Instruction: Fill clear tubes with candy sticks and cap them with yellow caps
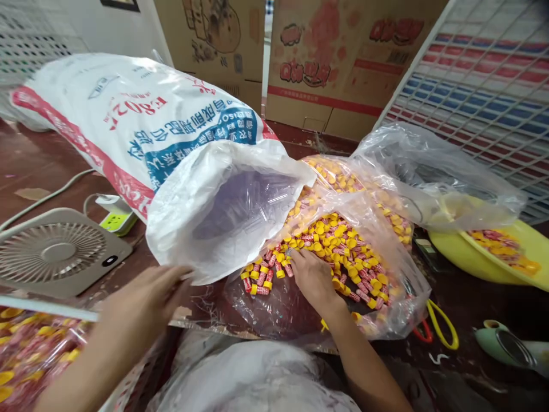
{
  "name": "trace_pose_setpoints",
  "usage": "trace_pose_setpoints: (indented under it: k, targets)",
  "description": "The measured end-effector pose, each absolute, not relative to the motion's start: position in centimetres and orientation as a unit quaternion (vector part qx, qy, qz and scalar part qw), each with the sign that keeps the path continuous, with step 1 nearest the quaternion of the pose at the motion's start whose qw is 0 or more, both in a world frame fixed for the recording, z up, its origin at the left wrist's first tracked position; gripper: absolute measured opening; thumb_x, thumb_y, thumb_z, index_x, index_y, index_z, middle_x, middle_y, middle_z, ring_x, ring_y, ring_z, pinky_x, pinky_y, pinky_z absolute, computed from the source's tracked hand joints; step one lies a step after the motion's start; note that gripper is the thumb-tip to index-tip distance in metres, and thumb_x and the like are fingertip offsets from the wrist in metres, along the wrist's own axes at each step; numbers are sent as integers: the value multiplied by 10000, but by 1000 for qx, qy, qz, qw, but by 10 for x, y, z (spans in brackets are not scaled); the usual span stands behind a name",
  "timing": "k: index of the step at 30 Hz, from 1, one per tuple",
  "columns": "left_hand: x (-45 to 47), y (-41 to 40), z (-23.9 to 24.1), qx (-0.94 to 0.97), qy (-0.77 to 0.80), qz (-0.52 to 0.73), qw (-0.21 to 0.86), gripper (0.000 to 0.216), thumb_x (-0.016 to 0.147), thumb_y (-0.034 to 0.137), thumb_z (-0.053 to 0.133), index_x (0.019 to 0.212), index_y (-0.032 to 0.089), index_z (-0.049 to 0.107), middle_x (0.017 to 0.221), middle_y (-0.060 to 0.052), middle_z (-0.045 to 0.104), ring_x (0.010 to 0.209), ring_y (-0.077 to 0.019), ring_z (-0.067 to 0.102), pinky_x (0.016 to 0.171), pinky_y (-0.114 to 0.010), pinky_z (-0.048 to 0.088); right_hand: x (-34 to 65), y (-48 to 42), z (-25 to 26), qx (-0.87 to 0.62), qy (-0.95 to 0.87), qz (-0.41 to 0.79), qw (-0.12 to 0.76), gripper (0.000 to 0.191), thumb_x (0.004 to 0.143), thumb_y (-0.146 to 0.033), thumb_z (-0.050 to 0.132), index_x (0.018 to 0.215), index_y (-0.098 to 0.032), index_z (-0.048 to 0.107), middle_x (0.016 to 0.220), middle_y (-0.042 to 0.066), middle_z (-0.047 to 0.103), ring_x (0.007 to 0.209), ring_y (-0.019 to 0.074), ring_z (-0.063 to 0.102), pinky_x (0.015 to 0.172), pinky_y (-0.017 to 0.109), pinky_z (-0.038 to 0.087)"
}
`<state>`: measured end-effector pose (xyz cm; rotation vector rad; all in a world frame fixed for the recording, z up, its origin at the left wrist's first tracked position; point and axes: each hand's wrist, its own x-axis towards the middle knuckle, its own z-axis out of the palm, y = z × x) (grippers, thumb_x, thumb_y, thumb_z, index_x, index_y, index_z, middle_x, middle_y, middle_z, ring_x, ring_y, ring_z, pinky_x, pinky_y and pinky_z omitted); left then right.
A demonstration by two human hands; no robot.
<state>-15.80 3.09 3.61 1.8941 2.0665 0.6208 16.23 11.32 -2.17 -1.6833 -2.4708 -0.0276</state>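
Note:
A large white woven sack (141, 120) with red and blue print lies tilted across the table, its clear-lined mouth open toward me. My left hand (143, 300) reaches to the sack's lower lip, fingers extended and touching it. Beside it a clear plastic bag (386, 252) holds several small red tubes with yellow caps (338, 246). My right hand (311, 277) is inside that bag, fingers curled down into the pile; what they grip is hidden.
A small grey fan (55, 252) and a power strip (114, 217) sit at left. A yellow basin (484, 257) with more tubes stands right. Scissors (437, 329) and a green object (506, 343) lie front right. Cardboard boxes (338, 63) stand behind.

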Motion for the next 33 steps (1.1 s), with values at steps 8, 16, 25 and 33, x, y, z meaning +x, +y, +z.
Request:
trace_pose_setpoints:
  k: [8,16,25,33]
  targets:
    - [-50,179,9,748,652,61,110,316,931,170,460,1040,97,747,1028,-235,728,907,-323,709,714,-343,464,172,93,-23,-544,-828,13,138,180,937,-55,550,852,-196,622,853,32,626,695,158,612,578,240,384]
    - [-63,152,10,770,614,101,139,324,948,289,526,1163,165,735,1111,-177,716,1078,-334,626,849,-365,461,193,85,0,-516,-721,195,420,207,943,-173,522,739,-201,516,763,-7,524,696,143,546,624,233,449]
    - [-48,65,31,719,505,270,393,274,921,365,619,1147,285,752,1087,-86,715,976,-254,659,853,-315,468,156,87,32,-425,-771,280,383,188,941,-136,526,764,-195,545,793,4,575,738,144,576,686,243,480]
    - [-22,63,22,486,463,379,637,340,812,493,720,793,155,702,699,-18,624,667,-161,538,627,-253,387,156,61,19,-392,-839,157,344,507,875,-394,744,1272,-161,531,1241,161,627,1202,303,589,1014,452,523]
